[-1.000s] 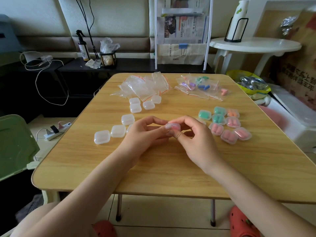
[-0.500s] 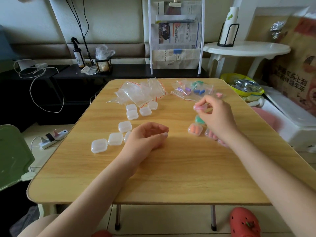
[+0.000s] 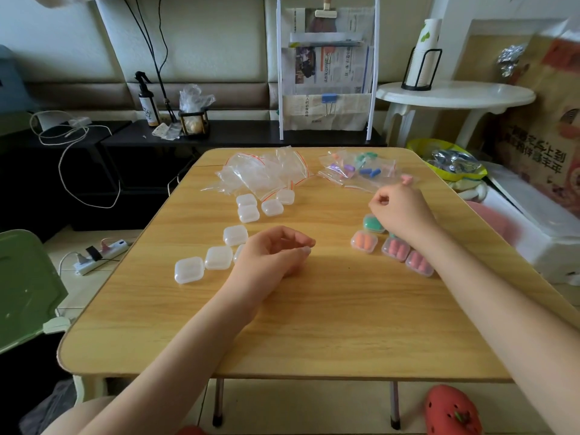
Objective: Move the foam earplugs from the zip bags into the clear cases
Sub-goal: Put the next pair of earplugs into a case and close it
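1. The left hand rests on the wooden folding table at the centre of the frame, fingers loosely curled with thumb and forefinger close together, holding nothing.
2. The right hand hovers right of centre over the filled cases, fingers curled inward; whether it pinches anything, I cannot tell.
3. Just below and left of that hand sits an orange-filled case; beside it, toward the lower right, lie two pink-filled cases — the second one touches the right forearm. A teal-filled case peeks out from under the right hand.
4. Empty clear cases lie shut in two groups: four at upper centre, just below the bags, and a diagonal row at centre left, its nearest end partly hidden behind the left hand.
5. A heap of empty zip bags with red seal strips lies at the upper centre of the table.
6. To its right, zip bags still holding earplugs — purple, blue, teal and peach — lie at the upper right of the table. A loose pink earplug lies just above the right hand.
7. Beyond the table stand a newspaper rack at top centre and a white round side table at upper right.
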Demonstrator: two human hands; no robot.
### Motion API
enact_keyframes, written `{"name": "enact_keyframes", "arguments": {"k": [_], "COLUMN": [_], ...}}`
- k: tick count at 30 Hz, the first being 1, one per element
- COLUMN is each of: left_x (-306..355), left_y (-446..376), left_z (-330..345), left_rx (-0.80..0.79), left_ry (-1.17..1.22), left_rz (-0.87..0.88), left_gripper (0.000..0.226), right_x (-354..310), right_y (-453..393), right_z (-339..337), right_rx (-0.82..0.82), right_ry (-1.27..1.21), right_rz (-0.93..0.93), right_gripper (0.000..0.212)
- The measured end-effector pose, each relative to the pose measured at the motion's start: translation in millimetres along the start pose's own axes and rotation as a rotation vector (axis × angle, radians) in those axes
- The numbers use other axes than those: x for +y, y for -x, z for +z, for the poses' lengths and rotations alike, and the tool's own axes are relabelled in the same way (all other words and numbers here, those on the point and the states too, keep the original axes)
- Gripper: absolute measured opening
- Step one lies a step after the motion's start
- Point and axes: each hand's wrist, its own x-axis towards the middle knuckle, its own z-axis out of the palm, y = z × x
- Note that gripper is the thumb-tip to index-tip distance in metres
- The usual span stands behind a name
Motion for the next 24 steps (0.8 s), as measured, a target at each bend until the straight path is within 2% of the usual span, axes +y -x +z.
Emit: {"name": "enact_keyframes", "arguments": {"k": [6,10,13,15,17,19,20,22,24], "left_x": [3,7,9,10,9,2,-2,-8,-12], "left_y": [0,0,-4,-5,-5,-7,-10,-13,-17], "left_z": [-1,-6,-19,-28,-37,-45,-48,-50,-50], "left_rx": [0.068,0.157,0.241,0.313,0.343,0.275,0.215,0.121,0.074], "left_ry": [0.008,-0.086,-0.164,-0.317,-0.635,-1.047,-1.162,-1.229,-1.269], "left_rz": [0.065,0.171,0.224,0.277,0.299,0.231,0.154,0.025,-0.006], "left_gripper": [0.02,0.027,0.024,0.023,0.017,0.039,0.051,0.061,0.062], "right_x": [-10,-26,-46,-59,-70,-80,-84,-93,-102], "right_y": [1,11,20,20,16,11,7,0,-6], "right_z": [7,9,8,10,14,21,26,36,47], "right_rx": [0.001,0.014,-0.019,-0.04,-0.026,-0.041,-0.073,-0.158,-0.276], "right_ry": [0.051,0.009,-0.063,-0.091,-0.055,-0.016,0.002,0.045,0.066], "right_rz": [0.004,-0.019,-0.08,-0.12,-0.194,-0.246,-0.268,-0.32,-0.355], "right_gripper": [0.021,0.021,0.023,0.023,0.022,0.024,0.03,0.042,0.049]}}
